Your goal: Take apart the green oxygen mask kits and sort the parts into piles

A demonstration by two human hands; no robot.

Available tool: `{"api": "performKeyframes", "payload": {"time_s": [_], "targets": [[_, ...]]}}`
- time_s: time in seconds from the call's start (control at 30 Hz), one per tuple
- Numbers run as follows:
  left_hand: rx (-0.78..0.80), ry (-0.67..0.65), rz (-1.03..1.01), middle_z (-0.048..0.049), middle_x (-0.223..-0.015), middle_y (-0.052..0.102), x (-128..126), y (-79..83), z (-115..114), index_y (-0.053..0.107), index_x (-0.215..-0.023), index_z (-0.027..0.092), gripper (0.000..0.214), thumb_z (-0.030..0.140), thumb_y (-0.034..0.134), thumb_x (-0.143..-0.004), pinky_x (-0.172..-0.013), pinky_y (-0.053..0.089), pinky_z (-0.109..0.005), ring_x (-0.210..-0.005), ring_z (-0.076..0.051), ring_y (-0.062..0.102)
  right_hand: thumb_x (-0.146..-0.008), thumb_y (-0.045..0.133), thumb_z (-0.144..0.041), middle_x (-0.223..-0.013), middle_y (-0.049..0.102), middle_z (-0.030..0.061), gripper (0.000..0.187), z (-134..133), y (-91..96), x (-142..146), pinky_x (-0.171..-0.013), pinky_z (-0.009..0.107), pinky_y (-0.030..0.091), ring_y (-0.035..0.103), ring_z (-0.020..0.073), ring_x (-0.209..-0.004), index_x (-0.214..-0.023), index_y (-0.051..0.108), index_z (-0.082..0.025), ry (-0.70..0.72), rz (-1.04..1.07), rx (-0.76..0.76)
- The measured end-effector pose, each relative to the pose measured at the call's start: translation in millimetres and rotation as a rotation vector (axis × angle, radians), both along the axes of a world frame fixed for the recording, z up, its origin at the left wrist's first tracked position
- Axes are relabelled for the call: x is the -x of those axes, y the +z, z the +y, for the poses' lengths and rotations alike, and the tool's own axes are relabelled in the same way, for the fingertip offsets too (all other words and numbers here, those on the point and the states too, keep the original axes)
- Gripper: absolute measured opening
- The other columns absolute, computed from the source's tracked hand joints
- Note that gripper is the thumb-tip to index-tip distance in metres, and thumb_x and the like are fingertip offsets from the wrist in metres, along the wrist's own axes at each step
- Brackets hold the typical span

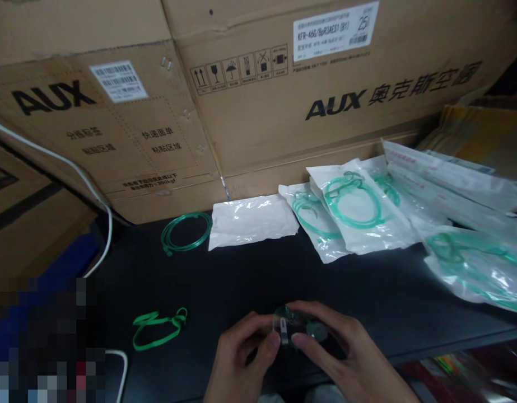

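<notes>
Near the front of the dark table, my left hand [250, 352] and my right hand [342, 347] both grip a small clear, greenish plastic oxygen mask [316, 330]. A metal nose clip [283, 330] shows on it between my thumbs. The left thumb and index finger pinch one side of it, beside the clip. My right thumb and fingers close around the other side. Much of the mask is covered by my fingers. To the left lies a green elastic strap [159, 336]. Farther back sits a coil of green clear tubing [168, 238].
Behind the tubing rise large AUX cardboard boxes [250, 123]. A white pouch [254, 221] lies against them. Several packets with green tubing [354, 204] are spread toward the right. A white cable [101, 196] runs down the left side. The lower left corner is pixelated.
</notes>
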State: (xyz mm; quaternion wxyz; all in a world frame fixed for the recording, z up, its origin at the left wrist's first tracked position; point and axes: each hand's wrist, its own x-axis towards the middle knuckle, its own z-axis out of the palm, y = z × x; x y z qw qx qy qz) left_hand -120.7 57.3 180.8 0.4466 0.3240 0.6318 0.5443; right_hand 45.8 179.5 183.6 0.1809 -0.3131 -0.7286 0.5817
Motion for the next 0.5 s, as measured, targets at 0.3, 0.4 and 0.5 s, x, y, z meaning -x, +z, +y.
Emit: {"api": "performKeyframes", "payload": {"time_s": [0.3,0.4,0.5], "targets": [[0.039,0.051,-0.016,0.0000,-0.080,0.062,-15.9,2.9,2.7,0.084,-0.099,0.025,0.027,0.048,0.074,-0.089,-0.034,0.038,-0.010,-0.047,-0.005,0.048,-0.097,0.065,-0.029,-0.118,0.081,0.0012,0.028,0.4,8.8,-1.7,-0.094,0.024,0.056,0.075,0.0202,-0.111,-0.123,0.074,-0.029,0.115,0.007,-0.016],[0.012,0.043,0.068,0.0006,-0.080,0.065,-17.7,3.5,3.3,0.084,-0.097,0.027,0.015,0.034,0.072,-0.090,-0.032,0.035,-0.010,-0.043,-0.003,0.045,-0.093,0.065,-0.022,-0.109,0.081,-0.0023,0.028,-0.4,7.9,-0.6,-0.089,0.022,0.057,0.076,0.0181,-0.104,-0.118,0.074,-0.030,0.106,0.041,0.004],[-0.008,0.069,0.174,0.0007,-0.083,0.068,-19.3,4.5,5.4,0.083,-0.091,0.027,0.011,0.023,0.074,-0.085,-0.032,0.034,-0.009,-0.044,-0.003,0.047,-0.091,0.064,-0.019,-0.099,0.080,-0.0040,0.026,-2.6,4.2,1.1,-0.085,0.021,0.056,0.076,0.0173,-0.098,-0.113,0.074,-0.030,0.070,0.060,0.011]]}}
